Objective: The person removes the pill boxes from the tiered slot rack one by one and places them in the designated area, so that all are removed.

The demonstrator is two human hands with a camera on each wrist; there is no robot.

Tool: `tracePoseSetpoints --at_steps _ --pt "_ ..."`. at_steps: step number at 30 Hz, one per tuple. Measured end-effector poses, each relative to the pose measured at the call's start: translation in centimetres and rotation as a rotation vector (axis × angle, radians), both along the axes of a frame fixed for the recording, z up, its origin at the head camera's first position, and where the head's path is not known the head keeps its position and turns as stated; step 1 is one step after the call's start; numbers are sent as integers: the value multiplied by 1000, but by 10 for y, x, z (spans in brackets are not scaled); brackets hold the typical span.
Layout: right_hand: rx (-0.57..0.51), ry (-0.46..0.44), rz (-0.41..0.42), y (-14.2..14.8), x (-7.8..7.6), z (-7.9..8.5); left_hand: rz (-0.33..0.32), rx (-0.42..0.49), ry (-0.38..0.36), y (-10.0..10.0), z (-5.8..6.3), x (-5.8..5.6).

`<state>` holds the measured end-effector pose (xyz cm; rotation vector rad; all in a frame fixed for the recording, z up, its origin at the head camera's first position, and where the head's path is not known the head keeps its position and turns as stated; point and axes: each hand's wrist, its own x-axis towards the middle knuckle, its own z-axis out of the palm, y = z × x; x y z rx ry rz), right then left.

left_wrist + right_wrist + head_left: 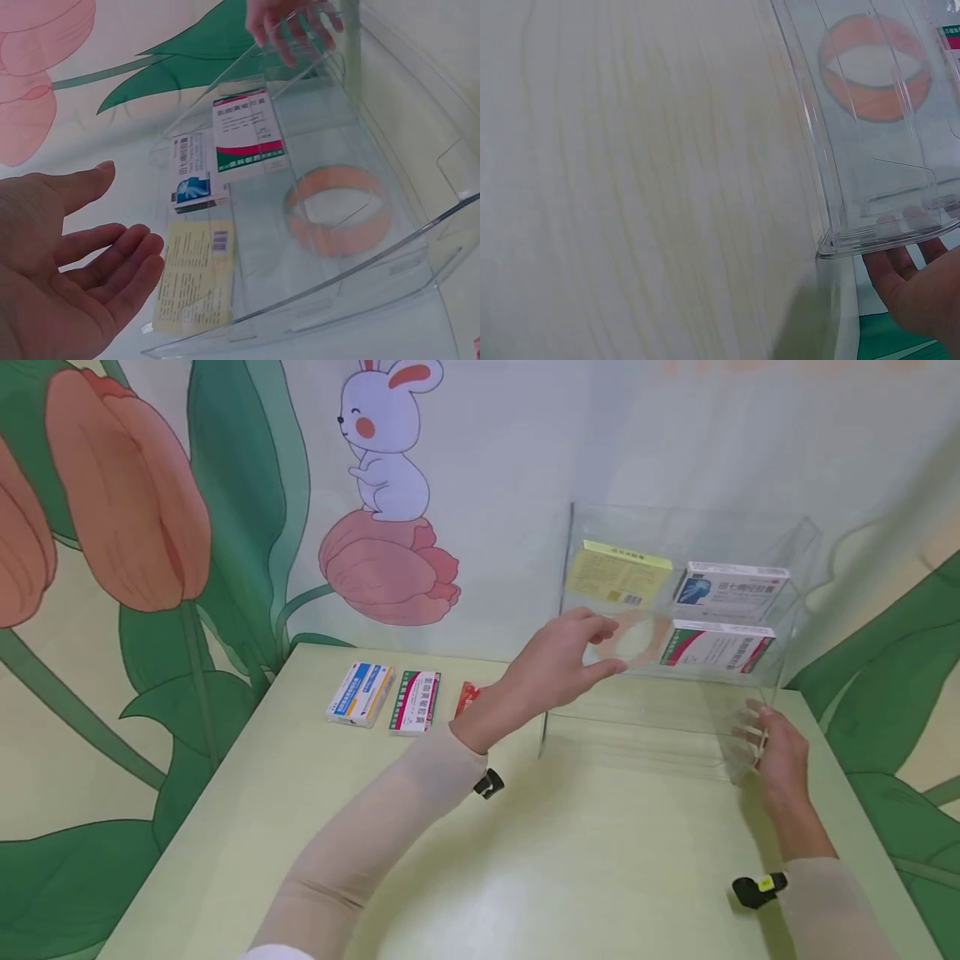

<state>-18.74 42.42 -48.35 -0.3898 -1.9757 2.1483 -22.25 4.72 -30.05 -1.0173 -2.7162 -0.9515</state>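
Note:
A clear acrylic display rack (637,703) stands on the table. Its upper tier bears a yellow box (618,575) and a white-and-blue medicine box (731,589). Below them leans a white medicine box with green and magenta bands (718,647), beside an orange-and-white round mark (337,211). My left hand (558,660) hovers before the rack's left part, fingers loosely bent and thumb apart, holding nothing. At the rack's right side panel, my right hand (783,752) rests its fingers on the outside; the fingertips (917,217) show through the clear plastic.
Left on the table lie a blue-and-white medicine box (360,693) and another green-and-magenta banded box (416,702). A red box (467,697) is partly hidden by my left forearm. A curtain (495,460) printed with tulips and a rabbit hangs behind the table.

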Motion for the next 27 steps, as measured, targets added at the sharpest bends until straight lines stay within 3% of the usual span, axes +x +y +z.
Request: tracePoseSetpoints --at_steps 5,12,20,27 --pt "40 -19 -5 1 2 -2 -51 -71 36 19 -10 -7" --pt "75 -22 14 3 2 -1 -152 -91 159 48 -24 -21" --pt "134 -54 37 6 4 -8 -161 -208 327 80 -33 -32" --pt "141 -43 27 3 1 -5 -142 -258 343 89 -29 -46"
